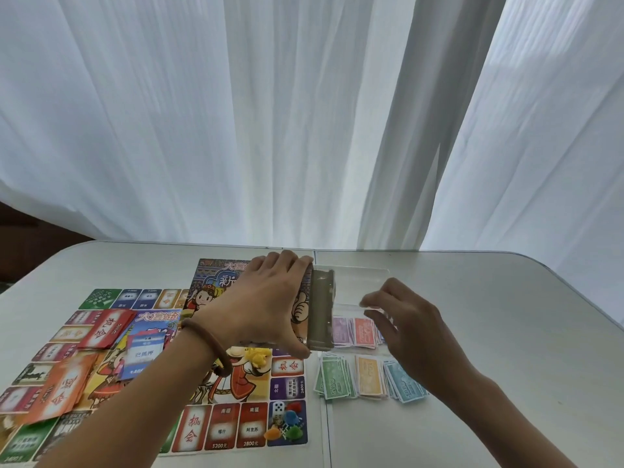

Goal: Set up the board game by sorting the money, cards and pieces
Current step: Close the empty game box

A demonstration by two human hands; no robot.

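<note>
My left hand (266, 305) grips the colourful game box (209, 295) from above, its open grey end (320, 312) facing right. At that opening my right hand (401, 322) pinches a clear plastic bag (351, 307). Below the bag lie sorted money piles: purple (342, 331), red (364, 332), green (334, 380), orange (369, 376) and blue (403, 383). On the game board (236, 430) sit red cards (101, 329), orange cards (64, 390) and blue-white cards (145, 352). A white die (278, 407) and coloured pawns (290, 422) rest on the board's near right corner.
The grey table (506, 332) has bare surface to the right of the money. A seam (324, 434) runs down its middle beside the board. White curtains (304, 113) hang right behind the far edge. A yellow piece (260, 358) lies on the board under the box.
</note>
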